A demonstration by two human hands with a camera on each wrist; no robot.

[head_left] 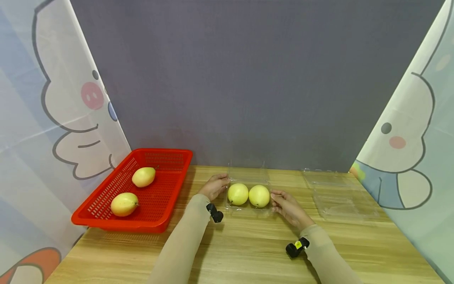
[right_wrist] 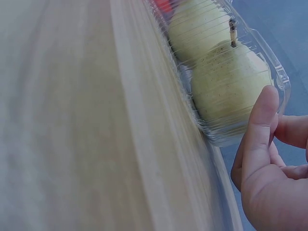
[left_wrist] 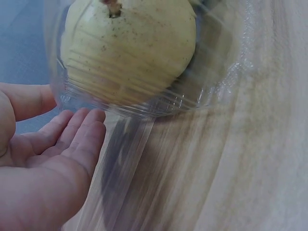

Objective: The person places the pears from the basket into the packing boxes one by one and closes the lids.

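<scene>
A clear plastic clamshell box (head_left: 248, 211) stands on the wooden table with its lid (head_left: 248, 172) raised at the back. Side by side in it lie two yellow pears, a left pear (head_left: 238, 194) and a right pear (head_left: 259, 196). My left hand (head_left: 215, 187) is at the box's left side, its fingers loosely bent and the thumb tip at the clear wall in the left wrist view. On the opposite side, my right hand (head_left: 288, 206) pinches the box's edge by the corner, beside the nearer pear (right_wrist: 230, 82) in the right wrist view.
To the left stands a red plastic basket (head_left: 177, 197) with two more yellow fruits, a rear one (head_left: 143, 177) and a front one (head_left: 124, 204). Another clear plastic box (head_left: 342, 199) lies open at the right. A dark grey panel (head_left: 255, 86) rises behind the table.
</scene>
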